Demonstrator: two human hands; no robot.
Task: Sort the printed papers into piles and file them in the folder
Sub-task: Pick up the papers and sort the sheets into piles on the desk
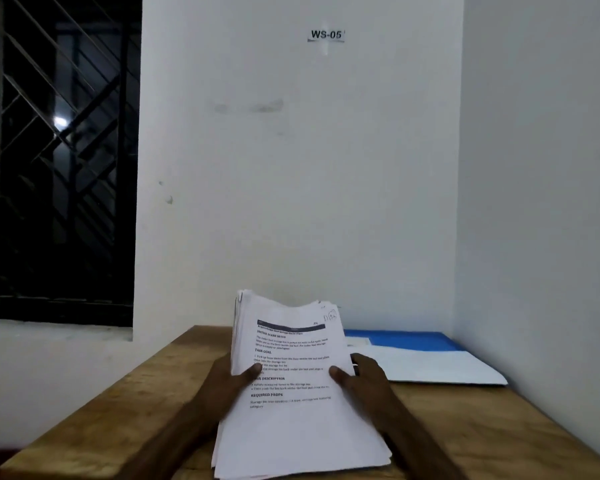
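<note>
White stack of printed papers [297,386] held tilted above wooden table [482,427]; left hand [234,377] and right hand [359,377] each grip a side, thumbs on top sheet. Blue folder [426,358] lies open, right. Sorting seems not yet begun; next, likely peel off the top page.

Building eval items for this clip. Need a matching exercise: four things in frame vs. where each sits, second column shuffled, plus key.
Things
1. stack of printed papers
2. blue folder
3. WS-05 label
4. window grille

Places
A. stuck high on the wall
B. lying flat on the table, at its far right
C. gripped by the left hand and the right hand, top edge raised
D. far left of the view, dark behind it

Pairs: 1-C, 2-B, 3-A, 4-D
</note>
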